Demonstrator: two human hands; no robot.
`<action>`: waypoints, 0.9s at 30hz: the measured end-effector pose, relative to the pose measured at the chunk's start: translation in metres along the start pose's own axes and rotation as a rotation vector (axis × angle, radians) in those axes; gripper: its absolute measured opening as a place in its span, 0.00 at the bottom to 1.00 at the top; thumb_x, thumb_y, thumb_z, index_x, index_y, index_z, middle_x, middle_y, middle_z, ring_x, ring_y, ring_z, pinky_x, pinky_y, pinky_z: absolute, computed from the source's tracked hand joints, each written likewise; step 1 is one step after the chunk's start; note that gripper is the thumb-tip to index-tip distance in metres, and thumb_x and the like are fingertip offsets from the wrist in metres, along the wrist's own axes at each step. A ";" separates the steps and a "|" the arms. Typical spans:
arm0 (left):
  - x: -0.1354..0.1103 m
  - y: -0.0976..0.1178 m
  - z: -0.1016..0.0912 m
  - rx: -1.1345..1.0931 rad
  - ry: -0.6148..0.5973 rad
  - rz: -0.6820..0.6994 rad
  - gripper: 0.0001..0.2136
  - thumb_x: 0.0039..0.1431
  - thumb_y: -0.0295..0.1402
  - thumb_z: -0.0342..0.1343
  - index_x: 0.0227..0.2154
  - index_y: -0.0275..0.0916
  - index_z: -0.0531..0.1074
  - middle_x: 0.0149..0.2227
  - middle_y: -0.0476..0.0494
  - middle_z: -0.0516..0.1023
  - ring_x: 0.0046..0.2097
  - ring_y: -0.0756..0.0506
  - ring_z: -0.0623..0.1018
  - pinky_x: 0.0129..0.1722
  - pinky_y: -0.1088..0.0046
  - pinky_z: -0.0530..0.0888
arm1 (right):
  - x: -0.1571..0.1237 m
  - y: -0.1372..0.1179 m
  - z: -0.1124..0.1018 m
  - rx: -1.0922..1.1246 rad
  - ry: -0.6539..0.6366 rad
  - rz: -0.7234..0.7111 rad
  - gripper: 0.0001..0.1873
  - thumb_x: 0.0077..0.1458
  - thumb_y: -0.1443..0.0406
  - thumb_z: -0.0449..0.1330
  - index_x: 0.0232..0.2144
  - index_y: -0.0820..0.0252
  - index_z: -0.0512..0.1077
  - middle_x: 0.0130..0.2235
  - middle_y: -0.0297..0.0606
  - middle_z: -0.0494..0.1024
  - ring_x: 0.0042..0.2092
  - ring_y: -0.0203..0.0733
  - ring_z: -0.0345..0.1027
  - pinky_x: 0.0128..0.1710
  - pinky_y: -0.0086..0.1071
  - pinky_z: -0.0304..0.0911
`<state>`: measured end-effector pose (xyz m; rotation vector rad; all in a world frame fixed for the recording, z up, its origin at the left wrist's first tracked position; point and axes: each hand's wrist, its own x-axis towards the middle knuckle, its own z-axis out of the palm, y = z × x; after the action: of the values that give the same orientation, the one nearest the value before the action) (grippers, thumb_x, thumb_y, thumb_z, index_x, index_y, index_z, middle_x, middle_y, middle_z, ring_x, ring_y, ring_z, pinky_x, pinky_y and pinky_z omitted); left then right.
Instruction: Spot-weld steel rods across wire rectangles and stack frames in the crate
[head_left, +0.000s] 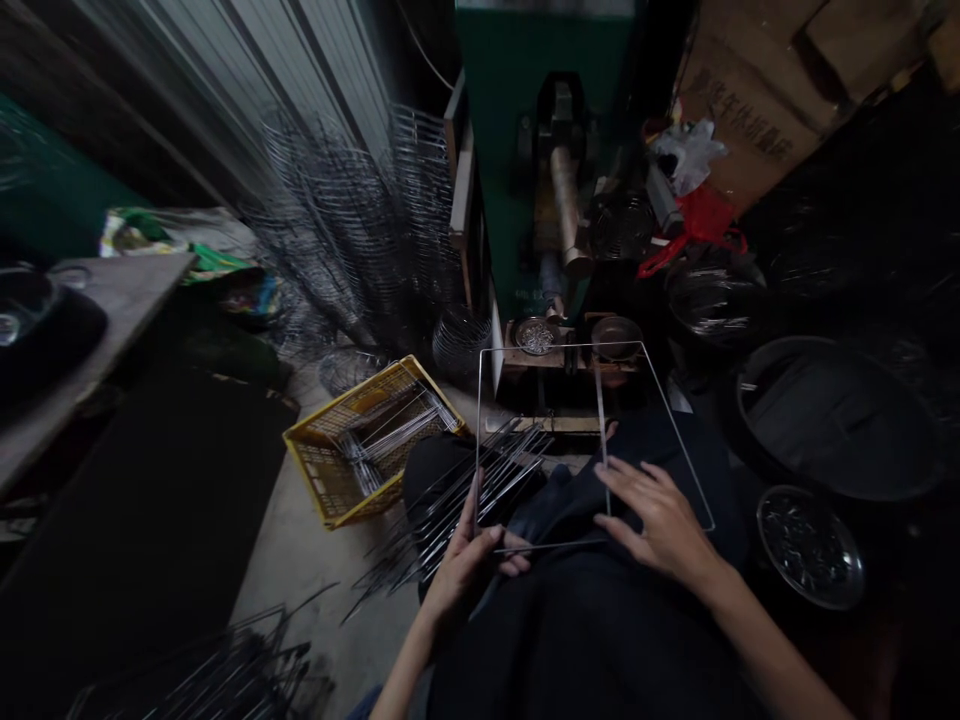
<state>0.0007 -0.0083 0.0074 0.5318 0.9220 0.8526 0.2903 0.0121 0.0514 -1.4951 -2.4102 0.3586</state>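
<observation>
A thin rectangular wire frame [561, 347] is held above my lap, one corner tilted toward me. My left hand [472, 560] is closed around its near left corner, with thumb and fingers on the wire. Inside the frame a straight metal rod [602, 425] runs from the far side toward me. My right hand [652, 520] has its thumb and fingertips at the rod's near end, the other fingers loosely stretched. A bundle of loose metal rods [499, 475] lies across my left thigh, below the frame.
A yellow plastic crate [304, 470] with wire pieces stands on the floor to the left. Ahead is a green machine [495, 130] with a bowl of small metal parts [536, 336]. Stacked wire racks [330, 200] lean behind. A bowl of metal pieces [810, 548] sits at right.
</observation>
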 end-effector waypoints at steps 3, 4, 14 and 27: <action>0.003 -0.002 0.000 -0.018 -0.018 0.009 0.49 0.59 0.38 0.58 0.66 0.44 0.20 0.32 0.36 0.82 0.30 0.41 0.81 0.28 0.70 0.74 | -0.003 0.006 -0.003 -0.063 0.126 0.107 0.27 0.61 0.58 0.57 0.60 0.58 0.64 0.56 0.45 0.72 0.61 0.51 0.61 0.59 0.51 0.54; 0.004 -0.003 0.001 -0.019 -0.026 0.007 0.49 0.59 0.37 0.58 0.66 0.44 0.20 0.33 0.36 0.82 0.30 0.41 0.81 0.29 0.70 0.74 | 0.000 0.003 -0.003 -0.055 0.125 0.102 0.27 0.61 0.58 0.57 0.60 0.58 0.64 0.57 0.45 0.72 0.62 0.51 0.60 0.59 0.51 0.53; 0.005 -0.006 0.002 -0.031 -0.048 -0.004 0.46 0.59 0.37 0.58 0.68 0.47 0.27 0.33 0.38 0.82 0.30 0.42 0.81 0.28 0.72 0.74 | 0.020 -0.033 0.010 0.255 -0.114 -0.122 0.32 0.61 0.61 0.58 0.65 0.56 0.56 0.62 0.44 0.65 0.65 0.47 0.54 0.63 0.51 0.51; -0.007 0.009 0.010 -0.030 0.008 0.080 0.48 0.60 0.37 0.58 0.67 0.47 0.23 0.32 0.39 0.82 0.29 0.42 0.81 0.27 0.71 0.74 | 0.004 -0.011 -0.007 0.333 -0.170 -0.035 0.35 0.57 0.63 0.63 0.65 0.53 0.58 0.62 0.37 0.66 0.61 0.43 0.61 0.60 0.35 0.61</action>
<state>0.0038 -0.0092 0.0223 0.5426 0.8989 0.9397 0.2823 0.0115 0.0623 -1.3184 -2.3493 0.8639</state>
